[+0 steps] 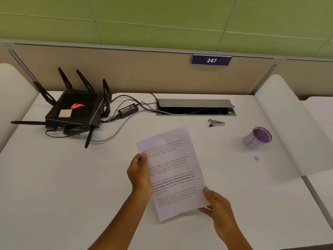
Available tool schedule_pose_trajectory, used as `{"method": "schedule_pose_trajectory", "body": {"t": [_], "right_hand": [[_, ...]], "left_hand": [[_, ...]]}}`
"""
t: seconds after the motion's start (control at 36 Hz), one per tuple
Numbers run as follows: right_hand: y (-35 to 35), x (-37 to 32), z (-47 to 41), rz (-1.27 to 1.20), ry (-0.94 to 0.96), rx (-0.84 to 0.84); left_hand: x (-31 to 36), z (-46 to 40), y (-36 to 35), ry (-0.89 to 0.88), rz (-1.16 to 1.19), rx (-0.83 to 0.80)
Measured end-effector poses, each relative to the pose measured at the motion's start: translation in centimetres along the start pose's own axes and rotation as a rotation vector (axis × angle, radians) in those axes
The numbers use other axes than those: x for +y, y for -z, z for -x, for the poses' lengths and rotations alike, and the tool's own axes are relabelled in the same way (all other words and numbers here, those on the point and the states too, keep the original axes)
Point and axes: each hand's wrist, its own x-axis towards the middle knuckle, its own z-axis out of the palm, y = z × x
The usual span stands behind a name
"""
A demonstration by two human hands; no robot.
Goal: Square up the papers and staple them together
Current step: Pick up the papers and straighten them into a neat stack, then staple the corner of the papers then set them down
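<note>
The papers point(173, 174) are held above the white bench point(72, 177), tilted, printed side up. The left edge is pinched by the left hand point(139, 175); the lower right corner is gripped by the right hand point(217, 204). The stapler point(216, 123) lies beyond, near a purple cup point(257, 138).

papers point(173, 170): white, black print | router point(73, 110): black, red logo | cup point(257, 138): white, purple rim | wall point(162, 17): green

Papers point(173, 174) matt white; stapler point(216, 122) brushed metal; desk point(72, 177) smooth matt; router point(75, 109) black plastic.
</note>
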Motion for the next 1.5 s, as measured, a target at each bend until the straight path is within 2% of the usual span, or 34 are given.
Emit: {"method": "schedule_pose_trajectory", "body": {"t": [0.11,0.22,0.39,0.44,0.61,0.81,1.03,1.28,1.5], "right_hand": [[2.1,-2.4,-3.9,0.112,0.014,-0.003],[4.1,-5.7,-9.9,0.226,0.110,0.047],[5.4,-11.2,-20.3,0.677,0.453,0.130],[5.3,-13.2,-23.3,0.803,0.509,0.121],[4.1,-17.8,-29.4,1.122,0.607,0.112],[3.6,-19.3,-33.4,1.393,0.600,0.036],[3.5,-19.3,-35.7,1.407,0.642,0.042],[3.7,-18.4,-34.9,1.213,0.662,0.042],[2.2,-17.7,-30.3,0.889,0.693,-0.184]], "left_hand": [[-1.2,-0.2,-0.9,0.004,-0.025,0.049],[-2.2,-0.2,-1.7,-0.003,-0.051,0.096],[-3.7,-0.6,-3.0,-0.020,-0.088,0.135],[-4.1,-0.6,-3.3,-0.014,-0.102,0.145],[-4.9,-0.2,-4.1,-0.009,-0.100,0.161],[-5.3,0.1,-4.7,-0.026,-0.154,0.170],[-5.5,0.4,-5.3,-0.044,-0.169,0.161],[-4.9,1.2,-5.8,-0.065,-0.178,0.142],[-3.8,1.5,-5.6,-0.138,-0.289,0.096]]}}
